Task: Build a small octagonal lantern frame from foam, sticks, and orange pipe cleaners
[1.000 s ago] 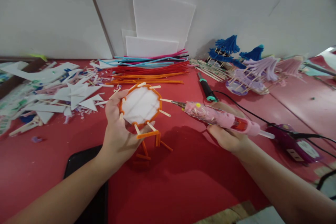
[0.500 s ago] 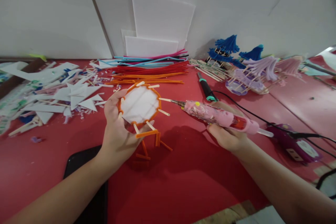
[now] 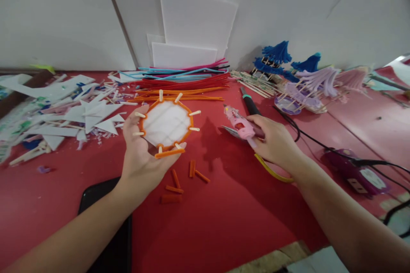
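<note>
My left hand (image 3: pixel 136 149) is closed on the edge of a small white foam-like disc frame (image 3: pixel 166 123). Orange pipe cleaner runs round its rim, and several pale wooden sticks stand out from it. Across two sticks at the near side lies a short orange pipe cleaner piece (image 3: pixel 169 152). My right hand (image 3: pixel 275 140) grips a pink hot glue gun (image 3: pixel 238 123), its nozzle pointing up and left, apart from the frame. Under that hand lie scissors with a yellow handle (image 3: pixel 272 171), partly hidden. Short orange pieces (image 3: pixel 174 189) rest on the red table between the hands.
White foam scraps (image 3: pixel 92 113) cover the left side. Coloured pipe cleaners (image 3: pixel 185 79) and wooden sticks (image 3: pixel 254 84) lie at the back. A black-and-teal tool (image 3: pixel 251 102), small umbrella-topped models (image 3: pixel 320 81) and a purple power block (image 3: pixel 355 172) with cables stand right. A black phone-like slab (image 3: pixel 110 239) lies near.
The glue gun has drawn back right from the frame's stick and turned, uncovering the scissors. The frame has moved slightly left and been rotated and tilted in my left hand.
</note>
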Demonstrator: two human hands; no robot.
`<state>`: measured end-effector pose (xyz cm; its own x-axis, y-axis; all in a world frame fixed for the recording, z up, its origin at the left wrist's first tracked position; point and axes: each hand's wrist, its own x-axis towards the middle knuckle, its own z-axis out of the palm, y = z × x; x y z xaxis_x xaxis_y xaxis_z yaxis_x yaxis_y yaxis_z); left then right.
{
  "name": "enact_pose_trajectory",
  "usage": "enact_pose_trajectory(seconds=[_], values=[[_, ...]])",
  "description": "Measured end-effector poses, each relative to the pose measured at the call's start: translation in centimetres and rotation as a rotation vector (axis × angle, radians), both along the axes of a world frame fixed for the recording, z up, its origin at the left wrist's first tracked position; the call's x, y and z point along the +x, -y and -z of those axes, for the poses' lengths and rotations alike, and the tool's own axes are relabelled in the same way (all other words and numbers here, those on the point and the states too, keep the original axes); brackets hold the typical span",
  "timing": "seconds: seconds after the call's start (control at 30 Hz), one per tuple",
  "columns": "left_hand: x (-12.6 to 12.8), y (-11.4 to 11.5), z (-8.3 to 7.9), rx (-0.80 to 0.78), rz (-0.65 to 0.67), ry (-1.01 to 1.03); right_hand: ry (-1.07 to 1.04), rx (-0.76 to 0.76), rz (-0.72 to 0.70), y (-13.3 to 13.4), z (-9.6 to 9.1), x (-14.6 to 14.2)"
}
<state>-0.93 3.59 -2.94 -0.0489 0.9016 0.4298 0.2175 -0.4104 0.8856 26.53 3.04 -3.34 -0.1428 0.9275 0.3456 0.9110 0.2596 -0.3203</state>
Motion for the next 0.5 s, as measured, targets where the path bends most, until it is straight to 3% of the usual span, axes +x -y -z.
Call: enact_pose_trajectory(seconds=[0.17,0.3,0.37,0.43,0.5], values=[[0.4,0.0,-0.6,-0.130,0.044,0.138,0.232,-0.107,0.049,-0.9,0.7,1.5],[0.5,0.2,-0.7,-0.156,0.044,0.206,0.239,0.122,0.168,0.6,-0.3,-1.7],[0.5,0.2,-0.7,-0.164,0.055,0.221,0.095,0.130,-0.040,1.7,-0.8,-4.1],[0.4,0.2,-0.7,-0.162,0.067,0.239,0.010,-0.014,-0.331,2.6,-0.9,-6.2],[0.4,0.1,-0.6,-0.155,0.080,0.259,-0.010,-0.088,-0.474,3.2,-0.8,-7.5]])
